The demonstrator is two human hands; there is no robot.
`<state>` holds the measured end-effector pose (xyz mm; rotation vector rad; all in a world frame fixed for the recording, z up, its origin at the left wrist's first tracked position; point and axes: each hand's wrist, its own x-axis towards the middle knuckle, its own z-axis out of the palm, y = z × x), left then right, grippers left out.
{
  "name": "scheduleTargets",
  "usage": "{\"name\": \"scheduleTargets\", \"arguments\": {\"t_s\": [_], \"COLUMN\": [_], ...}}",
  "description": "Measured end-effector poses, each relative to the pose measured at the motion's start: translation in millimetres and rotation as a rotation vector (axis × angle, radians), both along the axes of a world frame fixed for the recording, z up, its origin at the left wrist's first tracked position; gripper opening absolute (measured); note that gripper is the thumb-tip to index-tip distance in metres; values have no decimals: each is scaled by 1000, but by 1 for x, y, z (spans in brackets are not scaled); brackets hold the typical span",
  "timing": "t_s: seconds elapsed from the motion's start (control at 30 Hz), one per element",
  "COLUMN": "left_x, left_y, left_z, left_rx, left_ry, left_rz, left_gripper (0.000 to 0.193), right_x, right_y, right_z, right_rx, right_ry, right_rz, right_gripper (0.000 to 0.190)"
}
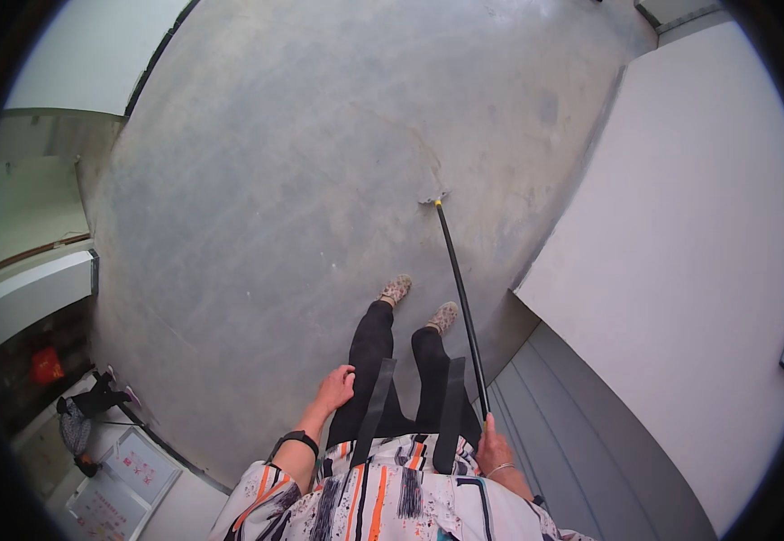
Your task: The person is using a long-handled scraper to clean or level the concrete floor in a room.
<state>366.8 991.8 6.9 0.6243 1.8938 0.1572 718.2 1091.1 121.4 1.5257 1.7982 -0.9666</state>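
My right hand [493, 448] grips the upper end of a long black pole [461, 284] beside my right hip. The pole slants forward to a yellow collar [438, 202] and a small grey head [427, 198] that rests on the floor ahead of my feet. It looks like a mop or dust-mop head, too small here to settle. My left hand [338, 388] hangs empty by my left thigh, its fingers loosely bent.
The grey concrete floor [263, 169] spreads ahead and to the left. A white wall [676, 203] with a projecting corner and a grey panelled surface [568, 419] stand close on my right. At lower left, another person [84, 412] is near a framed board [121, 487] bearing writing.
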Motion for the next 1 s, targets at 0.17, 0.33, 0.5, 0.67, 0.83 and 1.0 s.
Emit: {"name": "scheduleTargets", "arguments": {"t_s": [0.17, 0.33, 0.5, 0.67, 0.83, 1.0], "left_x": [1, -1, 9, 21, 27, 34], "left_y": [20, 8, 13, 11, 4, 26], "left_z": [6, 2, 2, 4, 0, 24], "left_rx": [-9, 36, 13, 76, 56, 43], "left_ry": [-18, -2, 2, 10, 19, 52], "left_rz": [-46, -68, -127, -181, -176, -218], "left_gripper": [28, 28, 28, 29, 29, 29], "right_x": [46, 55, 52, 81, 102, 18], "right_y": [-26, -1, -27, -47, -44, 93], "right_z": [-28, -17, -32, -35, -39, -105], "right_rx": [141, 138, 124, 142, 117, 264], "right_ry": [73, 73, 130, 57, 82, 209], "right_rz": [2, 14, -79, -83, -123, -123], "right_gripper": [57, 56, 54, 55, 55, 49]}}
